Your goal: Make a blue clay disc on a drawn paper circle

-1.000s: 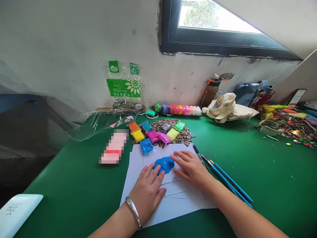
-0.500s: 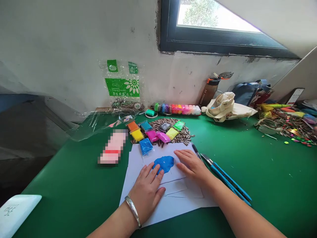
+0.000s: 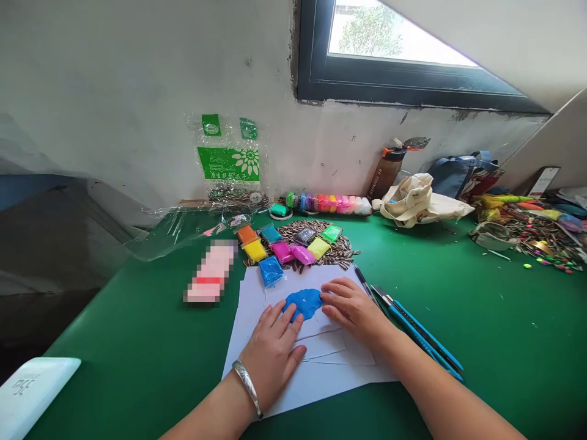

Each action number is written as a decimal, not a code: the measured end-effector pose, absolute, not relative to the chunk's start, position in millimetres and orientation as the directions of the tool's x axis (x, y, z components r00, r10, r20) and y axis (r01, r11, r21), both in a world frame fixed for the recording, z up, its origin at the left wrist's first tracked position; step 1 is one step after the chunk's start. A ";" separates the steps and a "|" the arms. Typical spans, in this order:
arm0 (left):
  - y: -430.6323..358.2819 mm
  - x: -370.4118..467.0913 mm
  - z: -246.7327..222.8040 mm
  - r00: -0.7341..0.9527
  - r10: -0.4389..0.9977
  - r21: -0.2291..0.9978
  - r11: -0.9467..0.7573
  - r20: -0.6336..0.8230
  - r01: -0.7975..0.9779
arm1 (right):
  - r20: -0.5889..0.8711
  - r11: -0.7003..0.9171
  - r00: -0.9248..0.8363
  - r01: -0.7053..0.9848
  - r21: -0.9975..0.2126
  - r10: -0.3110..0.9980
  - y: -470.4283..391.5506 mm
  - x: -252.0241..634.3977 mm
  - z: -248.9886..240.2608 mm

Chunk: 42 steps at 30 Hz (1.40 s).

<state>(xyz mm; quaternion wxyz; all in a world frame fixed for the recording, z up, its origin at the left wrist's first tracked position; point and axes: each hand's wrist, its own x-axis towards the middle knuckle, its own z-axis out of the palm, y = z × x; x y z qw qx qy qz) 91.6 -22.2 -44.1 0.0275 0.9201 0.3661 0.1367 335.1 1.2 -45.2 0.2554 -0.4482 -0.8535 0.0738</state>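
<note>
Clear packets (image 3: 271,271) hold coloured clay (image 3: 302,254); a window (image 3: 403,82) overlooks the green table (image 3: 495,318). Left hand (image 3: 271,345) and right hand (image 3: 355,305), unclenched, touch blue clay (image 3: 304,302).

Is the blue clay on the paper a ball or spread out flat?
Spread out flat: the blue clay makes a wide, wavy-edged patch on the white paper.

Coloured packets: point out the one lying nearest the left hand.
The bright blue packet, at the front of the group, is nearest the left hand. It alone overlaps the white paper; the other packets lie farther back.
</note>
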 end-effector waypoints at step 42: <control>0.6 80.1 -44.3 0.781 0.586 0.120 -0.810 0.216 0.574 | 0.329 0.565 -0.460 0.694 -0.446 0.825 4.4 344.6 -47.9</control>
